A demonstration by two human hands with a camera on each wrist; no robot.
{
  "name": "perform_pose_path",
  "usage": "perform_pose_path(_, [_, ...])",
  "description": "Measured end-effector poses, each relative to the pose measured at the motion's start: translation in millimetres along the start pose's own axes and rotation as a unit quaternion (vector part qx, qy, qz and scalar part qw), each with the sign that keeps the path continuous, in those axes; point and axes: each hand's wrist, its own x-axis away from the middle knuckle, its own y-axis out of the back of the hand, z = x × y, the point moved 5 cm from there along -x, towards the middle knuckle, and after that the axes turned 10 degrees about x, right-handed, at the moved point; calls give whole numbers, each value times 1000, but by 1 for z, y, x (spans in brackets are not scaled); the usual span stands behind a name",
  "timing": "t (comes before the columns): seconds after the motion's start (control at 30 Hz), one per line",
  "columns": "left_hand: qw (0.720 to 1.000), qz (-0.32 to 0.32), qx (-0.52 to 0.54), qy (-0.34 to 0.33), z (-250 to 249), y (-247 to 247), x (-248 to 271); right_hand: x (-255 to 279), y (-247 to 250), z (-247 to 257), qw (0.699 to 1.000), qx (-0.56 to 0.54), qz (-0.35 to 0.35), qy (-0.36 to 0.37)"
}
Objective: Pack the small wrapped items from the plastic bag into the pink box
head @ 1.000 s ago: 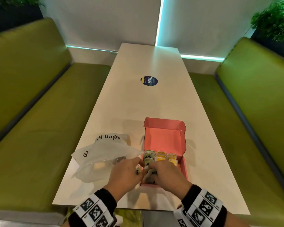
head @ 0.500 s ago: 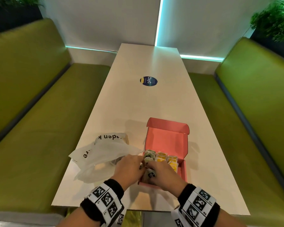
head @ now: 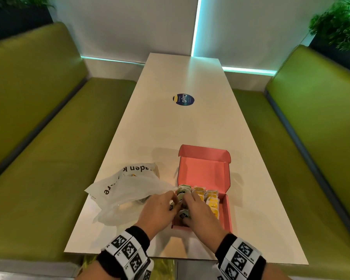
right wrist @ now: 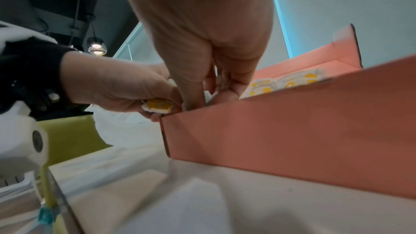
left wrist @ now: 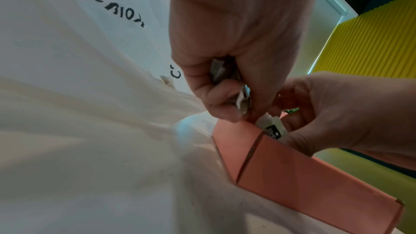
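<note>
The pink box (head: 227,215) lies open near the table's front edge, its lid (head: 204,168) tipped back. Green wrapped items (head: 182,190) fill its left column and yellow ones (head: 212,201) the others. My left hand (head: 162,207) hovers at the box's left wall, its curled fingers gripping wrapped items (left wrist: 227,81), one of them yellow (right wrist: 157,107). My right hand (head: 196,211) reaches into the left column and pinches a white wrapped item with a black label (left wrist: 272,128). The crumpled plastic bag (head: 125,190) lies just left of the box.
A long white table (head: 170,134) carries a round dark sticker (head: 183,99) further out. Green benches (head: 49,158) run along both sides. The table's near edge lies just below my wrists.
The box shifted slightly to the right a second ago. Both hands have stayed at the left column, fingers edging a little deeper among the items.
</note>
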Motion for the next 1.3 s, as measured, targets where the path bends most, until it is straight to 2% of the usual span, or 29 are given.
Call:
perform_pose_path(0.2, [997, -31, 70, 22, 4, 6, 5, 6, 19, -9, 999, 1, -29, -37])
perform_pose_path(0.4, [997, 2, 48, 53, 15, 2, 15, 23, 20, 0, 997, 48, 0, 61])
perform_pose_path(0.53, [995, 38, 43, 83, 21, -9, 21, 26, 5, 3, 989, 115, 10, 94])
perform_pose_path(0.77, [996, 31, 23, 83, 19, -10, 23, 21, -8, 5, 977, 209, 21, 47])
perform_pose_path(0.83, [996, 29, 26, 85, 19, -9, 23, 22, -12, 5, 971, 233, -1, 48])
perform_pose_path(0.93, [996, 28, 23, 86, 18, -10, 24, 24, -15, 8, 970, 229, -38, 68])
perform_pose_path(1.03, [996, 27, 29, 80, 16, -12, 25, 23, -14, 6, 971, 225, -58, 53])
perform_pose_path(1.3, [997, 20, 16, 70, 10, -10, 26, 19, -15, 7, 967, 249, -38, 22])
